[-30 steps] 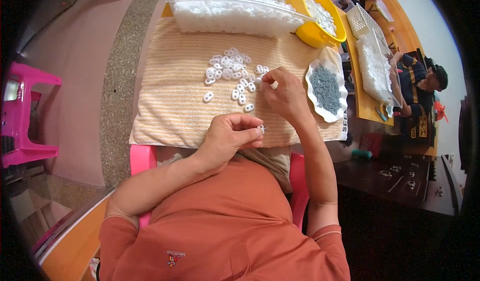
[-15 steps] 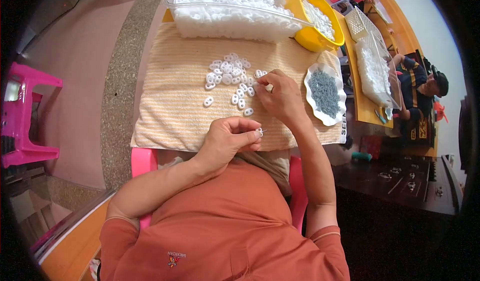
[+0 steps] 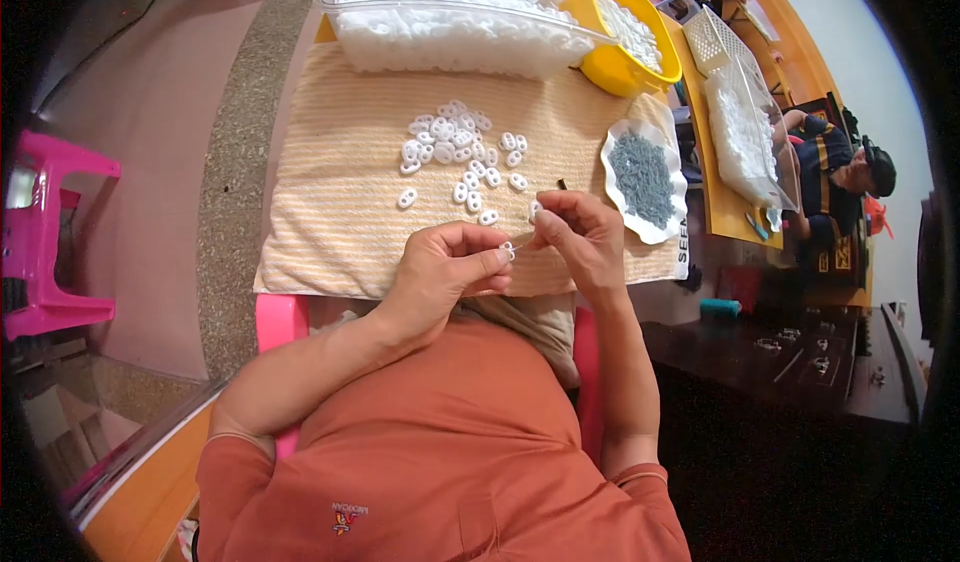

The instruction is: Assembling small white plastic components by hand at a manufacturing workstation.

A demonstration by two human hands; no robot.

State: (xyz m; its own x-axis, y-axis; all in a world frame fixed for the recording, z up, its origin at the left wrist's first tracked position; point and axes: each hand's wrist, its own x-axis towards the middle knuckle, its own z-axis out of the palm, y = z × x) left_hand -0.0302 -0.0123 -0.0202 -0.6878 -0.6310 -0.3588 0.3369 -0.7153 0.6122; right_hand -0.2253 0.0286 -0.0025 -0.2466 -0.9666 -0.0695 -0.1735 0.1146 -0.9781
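Note:
My left hand [image 3: 445,270] pinches a small white plastic piece [image 3: 508,250] between thumb and forefinger, with a thin pin sticking out of it toward the right. Close beside it, my right hand [image 3: 580,234] is closed on a white two-hole piece [image 3: 535,210] at its fingertips. The two hands nearly meet over the near part of a striped towel [image 3: 340,202]. Farther off on the towel lies a loose pile of white oval two-hole pieces [image 3: 445,149], several of them scattered toward my hands. A small dark bit [image 3: 561,185] shows just beyond my right fingers.
A large clear bin [image 3: 450,42] of white pieces stands at the far edge, with a yellow basin [image 3: 620,70] beside it. Right of my hands sits a scalloped white dish [image 3: 612,177] of small grey parts. Another person [image 3: 835,177] sits at the right beyond a second clear bin [image 3: 745,147].
My right hand has come back from the scattered pieces toward my left hand, bringing a white two-hole piece. My left hand still pinches its piece. The whole view has shifted slightly.

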